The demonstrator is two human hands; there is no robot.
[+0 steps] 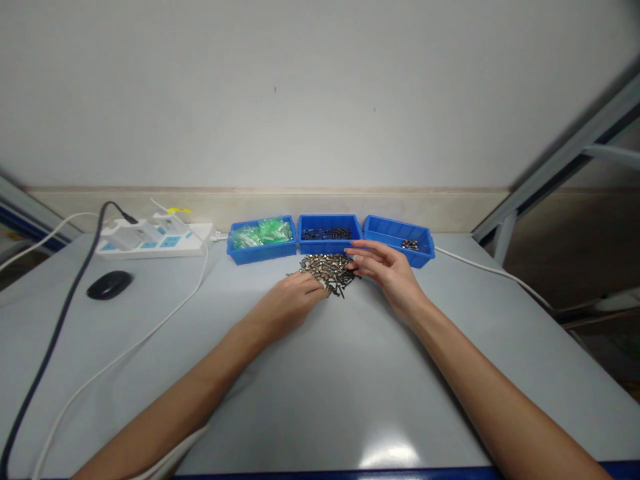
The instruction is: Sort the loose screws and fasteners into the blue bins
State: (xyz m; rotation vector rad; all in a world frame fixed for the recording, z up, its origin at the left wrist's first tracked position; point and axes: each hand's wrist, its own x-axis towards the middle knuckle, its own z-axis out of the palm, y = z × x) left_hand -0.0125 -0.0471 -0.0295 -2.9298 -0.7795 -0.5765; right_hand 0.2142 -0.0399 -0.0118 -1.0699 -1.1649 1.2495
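A pile of small metal pieces (325, 265) lies on the table in front of the blue bins, shiny silvery and brassy ones mixed with dark screws (340, 288). My left hand (295, 297) rests at the pile's near left side, its fingers curled down into the pieces. Whatever its fingertips pinch is hidden. At the pile's right edge is my right hand (393, 273), fingers stretched out and apart, the tips close to the pieces. Behind the pile, the middle blue bin (330, 247) holds dark screws. A few shiny metal pieces lie in the right blue bin (423, 257).
The left blue bin (263, 252) contains green and clear plastic bags. A white power strip (155, 248) with plugged-in adapters stands further left, near a black mouse (110, 285). Dark and white cables run across the table's left side. A wall rises behind the bins.
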